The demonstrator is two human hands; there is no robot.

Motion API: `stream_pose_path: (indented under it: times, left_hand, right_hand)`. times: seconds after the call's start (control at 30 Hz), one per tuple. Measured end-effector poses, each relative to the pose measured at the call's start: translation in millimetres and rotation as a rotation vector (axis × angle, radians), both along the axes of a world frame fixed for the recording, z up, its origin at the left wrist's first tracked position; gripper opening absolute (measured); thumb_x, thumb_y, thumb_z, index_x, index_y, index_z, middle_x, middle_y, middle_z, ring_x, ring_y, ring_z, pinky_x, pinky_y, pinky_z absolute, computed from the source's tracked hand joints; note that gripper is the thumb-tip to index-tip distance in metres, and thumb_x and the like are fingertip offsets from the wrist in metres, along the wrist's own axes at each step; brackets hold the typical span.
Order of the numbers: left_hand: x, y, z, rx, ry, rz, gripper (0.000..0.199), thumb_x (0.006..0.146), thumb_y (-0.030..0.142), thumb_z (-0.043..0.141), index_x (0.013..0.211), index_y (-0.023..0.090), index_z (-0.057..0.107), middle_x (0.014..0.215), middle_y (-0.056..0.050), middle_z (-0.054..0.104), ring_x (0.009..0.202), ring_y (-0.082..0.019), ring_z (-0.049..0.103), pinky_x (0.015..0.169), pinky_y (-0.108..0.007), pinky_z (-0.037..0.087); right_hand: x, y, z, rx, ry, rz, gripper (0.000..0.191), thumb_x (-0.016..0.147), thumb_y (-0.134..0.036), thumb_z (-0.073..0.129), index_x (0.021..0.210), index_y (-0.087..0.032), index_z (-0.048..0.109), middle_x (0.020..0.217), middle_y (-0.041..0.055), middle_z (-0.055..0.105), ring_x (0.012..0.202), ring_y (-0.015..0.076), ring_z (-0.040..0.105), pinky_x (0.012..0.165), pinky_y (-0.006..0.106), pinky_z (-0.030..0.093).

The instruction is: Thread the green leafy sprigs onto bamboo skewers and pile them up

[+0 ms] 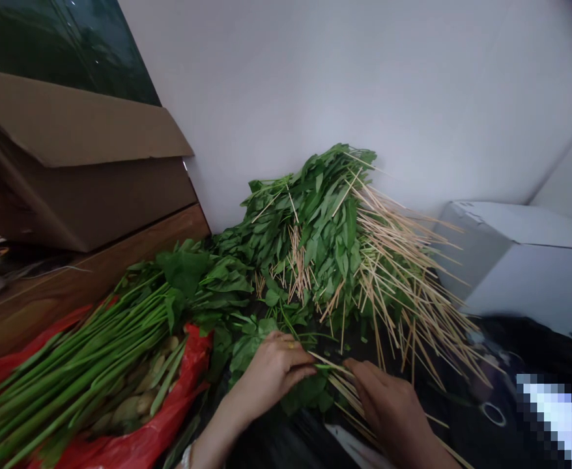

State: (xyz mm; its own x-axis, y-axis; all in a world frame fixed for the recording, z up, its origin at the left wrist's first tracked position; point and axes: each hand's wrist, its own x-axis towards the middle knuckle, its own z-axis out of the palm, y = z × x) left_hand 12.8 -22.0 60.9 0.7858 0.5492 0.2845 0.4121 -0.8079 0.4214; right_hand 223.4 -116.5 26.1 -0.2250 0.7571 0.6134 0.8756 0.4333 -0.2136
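At the lower middle, my left hand (279,365) pinches a green stem and the end of a thin wooden skewer (326,361). My right hand (388,397) is closed on the same skewer, just to the right. More loose skewers (347,394) lie under and beside my right hand. Beyond both hands rises a pile of skewered leafy greens (332,221), its many sticks (408,280) pointing right and down. Long-stemmed greens (95,339) rest on a red plastic bag (169,417) at the left.
An open cardboard box (120,189) stands on a wooden surface (159,234) at the upper left. A white box (525,260) is at the right, near black plastic (535,345). A pale wall (315,78) rises behind the pile.
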Motion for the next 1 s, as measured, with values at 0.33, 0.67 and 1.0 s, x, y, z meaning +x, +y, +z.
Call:
stream_pose_path:
  times: [0.33,0.67,1.0]
  left_hand:
    - [-40.1,37.1,38.9,-0.158,-0.713,0.537,0.025,0.085,0.037,0.061,0.093,0.018,0.075,0.07,-0.002,0.064,0.067,-0.014,0.056,0.063,-0.024,0.042]
    - [7.6,-10.1,6.2,-1.228,-1.015,0.455,0.03,0.06,0.03,0.085,0.084,0.014,0.076,0.076,-0.006,0.073,0.071,-0.013,0.064,0.066,-0.02,0.047]
    - [12.8,-9.4,-8.4,-1.243,-1.044,0.502,0.029,0.052,0.029,0.09,0.074,0.016,0.076,0.064,-0.001,0.07,0.058,-0.007,0.059,0.055,-0.014,0.043]
  right_hand:
    - [-0.4,3.0,-3.5,-0.045,0.002,-0.24,0.04,0.102,-0.043,0.023,0.107,-0.019,0.056,0.075,0.0016,0.073,0.057,0.016,0.07,0.045,0.023,0.046]
    - [-6.6,-0.5,-2.8,0.036,0.143,-0.073,0.028,0.097,-0.017,0.034,0.109,-0.018,0.059,0.078,0.004,0.068,0.064,0.0128,0.067,0.061,0.02,0.05]
    - [-6.6,-4.6,-3.4,0.077,0.063,-0.039,0.035,0.095,-0.011,0.035,0.119,-0.014,0.06,0.07,0.0025,0.061,0.059,0.0122,0.063,0.057,0.02,0.047]
